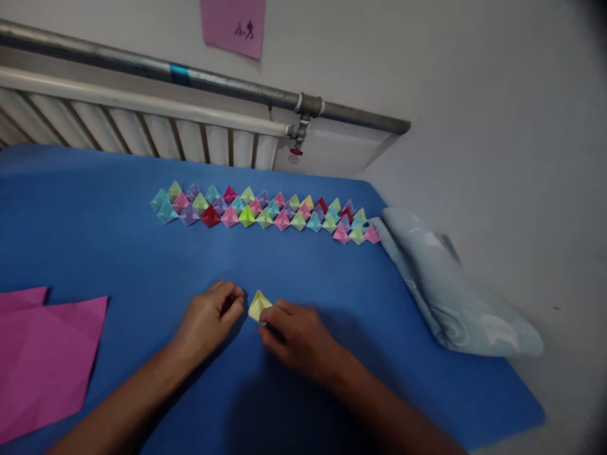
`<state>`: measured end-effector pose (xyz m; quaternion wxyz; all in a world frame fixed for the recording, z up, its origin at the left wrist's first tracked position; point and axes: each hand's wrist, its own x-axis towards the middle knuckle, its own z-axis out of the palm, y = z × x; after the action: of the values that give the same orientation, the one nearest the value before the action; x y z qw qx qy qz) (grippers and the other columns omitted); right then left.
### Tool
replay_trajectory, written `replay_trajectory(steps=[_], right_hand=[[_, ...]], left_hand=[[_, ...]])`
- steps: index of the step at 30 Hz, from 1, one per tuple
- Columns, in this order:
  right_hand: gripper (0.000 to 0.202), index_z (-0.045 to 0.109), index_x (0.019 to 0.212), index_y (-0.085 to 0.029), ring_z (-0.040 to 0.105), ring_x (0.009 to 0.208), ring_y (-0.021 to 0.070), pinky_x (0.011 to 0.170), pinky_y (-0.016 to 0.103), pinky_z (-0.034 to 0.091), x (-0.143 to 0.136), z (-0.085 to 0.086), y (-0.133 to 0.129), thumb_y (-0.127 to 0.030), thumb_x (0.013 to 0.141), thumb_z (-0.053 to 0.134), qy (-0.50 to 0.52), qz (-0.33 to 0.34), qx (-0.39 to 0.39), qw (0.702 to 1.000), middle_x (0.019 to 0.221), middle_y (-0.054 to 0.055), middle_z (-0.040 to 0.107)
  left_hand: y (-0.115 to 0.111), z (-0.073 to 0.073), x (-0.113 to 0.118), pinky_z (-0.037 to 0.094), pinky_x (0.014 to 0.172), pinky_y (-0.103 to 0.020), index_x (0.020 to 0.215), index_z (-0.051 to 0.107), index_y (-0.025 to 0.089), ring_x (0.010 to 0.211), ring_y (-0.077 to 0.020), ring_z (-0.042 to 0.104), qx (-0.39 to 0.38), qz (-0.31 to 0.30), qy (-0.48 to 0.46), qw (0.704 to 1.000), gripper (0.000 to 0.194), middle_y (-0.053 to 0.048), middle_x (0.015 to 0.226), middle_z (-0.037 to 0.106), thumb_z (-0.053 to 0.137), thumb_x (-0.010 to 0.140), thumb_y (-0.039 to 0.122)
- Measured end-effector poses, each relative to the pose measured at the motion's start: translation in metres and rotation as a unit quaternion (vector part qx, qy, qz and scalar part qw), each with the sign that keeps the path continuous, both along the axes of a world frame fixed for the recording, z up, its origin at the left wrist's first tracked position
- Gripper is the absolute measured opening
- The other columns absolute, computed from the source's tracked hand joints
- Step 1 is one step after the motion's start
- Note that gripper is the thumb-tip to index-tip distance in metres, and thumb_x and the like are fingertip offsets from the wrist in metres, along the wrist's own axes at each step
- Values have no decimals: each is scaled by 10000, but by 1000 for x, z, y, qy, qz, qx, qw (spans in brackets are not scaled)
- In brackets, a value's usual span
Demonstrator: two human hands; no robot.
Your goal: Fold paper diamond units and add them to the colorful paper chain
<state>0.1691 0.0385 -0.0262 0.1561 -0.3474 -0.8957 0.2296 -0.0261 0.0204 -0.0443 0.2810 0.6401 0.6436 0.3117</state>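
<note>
Out front of the origami rows (247, 216), right hand (301, 335) pinches a yellow paper piece (257, 305); left hand (207, 317) curled, can't tell if empty. Oversqueezing might crumple that piece.

I've got a pale, plain wall (488, 114) ahead and to my right. White ribbed radiator (128, 126) sits past the far edge of my blue tabletop (199, 259); grey metal pipe (118, 60) runs above it, blue band (179, 74) partway along, red-handled valve (296, 151) at the radiator's right end. Pink note (232, 25) with dark handwriting up on the wall. Folded pale patterned cloth (455, 297) on the right edge. Light's dim, near side shadowed.
</note>
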Motion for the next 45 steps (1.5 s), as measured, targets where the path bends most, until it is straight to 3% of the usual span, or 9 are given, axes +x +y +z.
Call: replay_trajectory(steps=[6, 9, 12, 17, 24, 32, 45], right_hand=[[122, 602, 803, -189, 543, 701, 117, 654, 217, 382, 5, -5, 11, -176, 896, 524, -37, -1, 18, 999, 776, 4, 605], [142, 626, 891, -188, 579, 776, 129, 730, 224, 423, 17, -4, 25, -184, 922, 488, 41, -80, 43, 995, 830, 29, 636], [176, 641, 893, -185, 579, 756, 145, 731, 249, 441, 34, -5, 46, -213, 931, 472, 121, -187, 98, 970, 812, 50, 638], [175, 628, 884, -180, 574, 767, 155, 751, 269, 445, 64, -9, 94, -207, 916, 458, 136, -297, 154, 933, 832, 52, 631], [199, 600, 883, -163, 581, 816, 179, 776, 283, 450, 88, -21, 134, -159, 913, 403, 45, -304, 187, 933, 866, 77, 620], [192, 603, 917, -169, 597, 841, 188, 786, 284, 458, 91, -33, 143, -159, 916, 412, 15, -298, 192, 935, 897, 88, 638], [225, 626, 939, -174, 616, 814, 208, 746, 300, 468, 92, -40, 151, -196, 934, 402, 15, -298, 216, 930, 911, 101, 666]], left_hand=[[0, -6, -2, 509, 617, -285, 771, 641, 224, 655, -181, 644, 10, 2, 1, 1000, 257, -10, 749, 695, 482, 822, 419], [0, -10, -3, 520, 621, -289, 765, 643, 230, 667, -188, 659, 12, -3, 4, 1000, 266, -17, 762, 708, 485, 824, 436], [0, -12, -5, 533, 632, -301, 767, 649, 234, 699, -199, 678, 14, -9, 5, 1000, 266, -30, 801, 720, 482, 827, 432], [1, -14, -5, 539, 593, -292, 768, 663, 253, 659, -198, 683, 16, -2, -2, 1000, 288, -15, 768, 720, 493, 809, 482], [2, -21, -5, 563, 618, -296, 779, 675, 275, 693, -205, 703, 12, -1, 5, 1000, 299, -3, 800, 737, 490, 801, 508], [-1, -43, -11, 566, 703, -266, 879, 671, 301, 806, -191, 706, 11, -1, 27, 1000, 281, 23, 907, 736, 499, 856, 523], [-4, -50, -14, 566, 671, -207, 910, 647, 307, 775, -147, 710, 44, -17, 57, 997, 286, 48, 906, 734, 484, 875, 539]])
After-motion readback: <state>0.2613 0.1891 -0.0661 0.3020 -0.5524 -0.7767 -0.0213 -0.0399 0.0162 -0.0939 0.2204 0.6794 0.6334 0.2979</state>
